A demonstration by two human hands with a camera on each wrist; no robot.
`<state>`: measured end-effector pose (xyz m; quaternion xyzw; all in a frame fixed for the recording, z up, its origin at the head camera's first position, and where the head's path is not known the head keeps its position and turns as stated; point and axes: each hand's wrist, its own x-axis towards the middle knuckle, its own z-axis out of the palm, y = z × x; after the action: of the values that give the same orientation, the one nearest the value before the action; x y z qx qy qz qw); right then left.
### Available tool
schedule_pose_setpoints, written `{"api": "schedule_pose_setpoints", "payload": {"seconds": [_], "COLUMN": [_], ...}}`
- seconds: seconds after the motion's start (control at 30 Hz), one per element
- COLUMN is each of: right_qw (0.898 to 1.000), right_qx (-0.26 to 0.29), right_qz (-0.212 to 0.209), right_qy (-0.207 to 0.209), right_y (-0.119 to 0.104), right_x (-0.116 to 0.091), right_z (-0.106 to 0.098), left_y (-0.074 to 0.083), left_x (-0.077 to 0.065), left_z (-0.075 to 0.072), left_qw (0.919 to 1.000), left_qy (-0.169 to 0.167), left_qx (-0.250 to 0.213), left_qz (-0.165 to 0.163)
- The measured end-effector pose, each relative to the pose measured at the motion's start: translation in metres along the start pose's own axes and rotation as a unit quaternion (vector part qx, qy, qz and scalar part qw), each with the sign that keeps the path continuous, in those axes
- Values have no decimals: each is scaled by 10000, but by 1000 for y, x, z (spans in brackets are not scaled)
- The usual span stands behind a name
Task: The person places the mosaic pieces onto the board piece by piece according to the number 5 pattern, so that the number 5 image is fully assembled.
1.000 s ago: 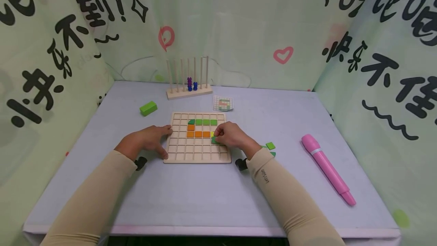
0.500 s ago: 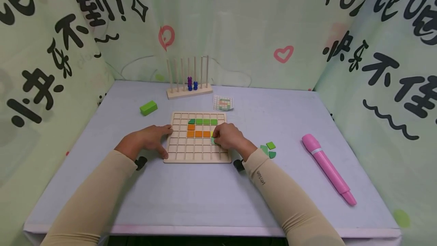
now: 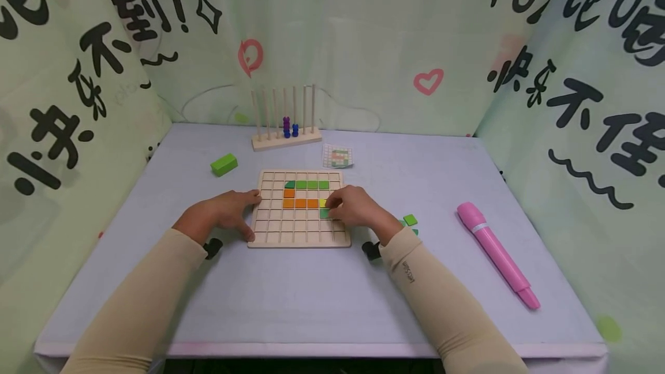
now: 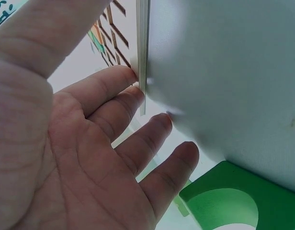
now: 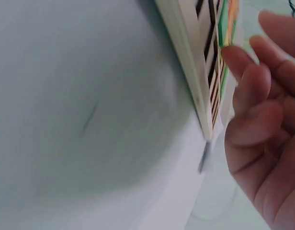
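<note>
- White table [image 3: 291, 305]; board [image 3: 291, 236] mid-frame.
- Left of centre, left hand [image 3: 227, 212] spread, gripping nothing, likely bracing its edge.
- Right of centre, right hand [image 3: 355, 208] loosely curled, apparently empty, perhaps aligning tiles [image 3: 299, 204].

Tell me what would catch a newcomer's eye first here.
Likely the long pink stick, slanting across the right of the table, and the big black lettering on the cloth walls at both sides. Next comes the wooden grid board, mid-table, with green and orange tiles, the left hand at its left edge and the right hand over its right part.
</note>
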<state>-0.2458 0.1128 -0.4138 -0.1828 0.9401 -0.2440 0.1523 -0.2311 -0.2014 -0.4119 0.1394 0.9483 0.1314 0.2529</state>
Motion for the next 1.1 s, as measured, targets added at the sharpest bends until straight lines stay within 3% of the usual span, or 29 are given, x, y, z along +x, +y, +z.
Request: {"api": "schedule_pose_setpoints", "payload": {"seconds": [0.17, 0.47, 0.77, 1.1], "right_qw": [9994, 9979, 9955, 9959], "right_qx": [355, 535, 408, -88], "right_qz": [-14, 343, 768, 756], "right_qy": [-51, 134, 375, 484], "right_y": [16, 50, 89, 114], "right_x": [-15, -39, -64, -83], "right_z": [-14, -35, -44, -43], "left_y": [-1, -2, 2, 2], "left_x": [0, -1, -3, -5], "left_z": [1, 1, 1, 0], "left_qw": [10000, 9999, 9999, 9999], "left_qy": [33, 83, 76, 52], "left_qx": [-46, 0, -14, -22], "left_qz": [-26, 148, 111, 159]}}
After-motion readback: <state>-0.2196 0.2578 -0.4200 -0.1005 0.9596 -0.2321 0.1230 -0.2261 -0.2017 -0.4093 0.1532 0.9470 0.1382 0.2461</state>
